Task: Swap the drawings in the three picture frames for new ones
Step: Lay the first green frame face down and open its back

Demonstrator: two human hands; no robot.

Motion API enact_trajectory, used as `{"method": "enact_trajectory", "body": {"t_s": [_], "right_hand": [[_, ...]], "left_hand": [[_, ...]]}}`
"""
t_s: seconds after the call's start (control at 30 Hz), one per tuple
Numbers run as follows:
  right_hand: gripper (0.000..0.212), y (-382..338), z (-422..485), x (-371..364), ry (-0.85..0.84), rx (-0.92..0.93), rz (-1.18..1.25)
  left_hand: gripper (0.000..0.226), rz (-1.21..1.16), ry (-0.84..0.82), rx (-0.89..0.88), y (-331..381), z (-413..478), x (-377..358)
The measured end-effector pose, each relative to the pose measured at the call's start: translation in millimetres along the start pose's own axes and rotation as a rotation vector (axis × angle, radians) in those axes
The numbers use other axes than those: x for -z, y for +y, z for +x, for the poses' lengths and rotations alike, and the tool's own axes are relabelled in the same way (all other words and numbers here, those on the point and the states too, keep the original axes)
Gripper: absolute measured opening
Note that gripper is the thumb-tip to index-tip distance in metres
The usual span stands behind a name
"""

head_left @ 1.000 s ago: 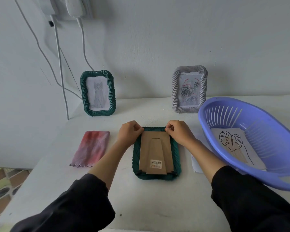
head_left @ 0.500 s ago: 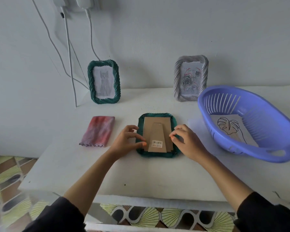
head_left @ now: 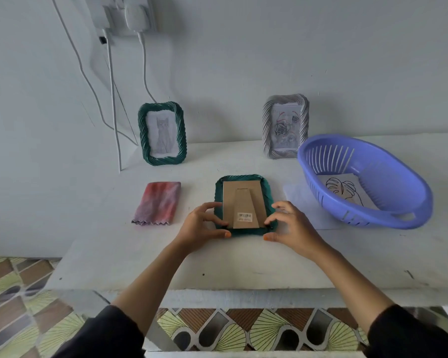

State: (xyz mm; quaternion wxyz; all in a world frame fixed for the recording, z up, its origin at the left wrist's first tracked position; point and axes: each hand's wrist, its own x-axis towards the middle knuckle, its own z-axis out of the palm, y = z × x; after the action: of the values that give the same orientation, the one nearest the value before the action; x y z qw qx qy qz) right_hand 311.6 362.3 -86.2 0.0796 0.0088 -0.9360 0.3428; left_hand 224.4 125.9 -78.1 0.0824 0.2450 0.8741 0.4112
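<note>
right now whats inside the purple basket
Inside the purple basket, a white sheet with a black leaf line drawing lies on the bottom. Its near-left part is hidden by the basket's wall, and anything under the sheet cannot be seen.

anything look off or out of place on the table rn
Only the face-down green frame mid-table, cardboard back up, left hand and right hand gripping its lower corners; the cat frame and grey frame stand upright by the wall. Fits the swap; nothing looks spilled or damaged.

Glossy plastic basket (head_left: 409, 195) (matt cardboard frame backing (head_left: 243, 200))
</note>
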Motion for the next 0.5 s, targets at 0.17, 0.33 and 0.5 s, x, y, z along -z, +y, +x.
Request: {"method": "enact_trajectory", "body": {"t_s": [0.17,0.33,0.5], "right_hand": [[0.028,-1.8,2.9,1.6,-0.015,0.015,-0.027],[0.021,-1.9,5.7,2.0,-0.031,0.044,-0.048],[0.013,-1.0,5.2,-0.3,-0.032,0.074,-0.038]], "left_hand": [[0.018,0.003,-0.042,-0.039,2.6,-0.1,0.7],[0.015,0.053,-0.061,-0.072,0.9,0.8,0.5],[0.009,0.07,-0.094,-0.061,0.8,3.0,1.6]]}}
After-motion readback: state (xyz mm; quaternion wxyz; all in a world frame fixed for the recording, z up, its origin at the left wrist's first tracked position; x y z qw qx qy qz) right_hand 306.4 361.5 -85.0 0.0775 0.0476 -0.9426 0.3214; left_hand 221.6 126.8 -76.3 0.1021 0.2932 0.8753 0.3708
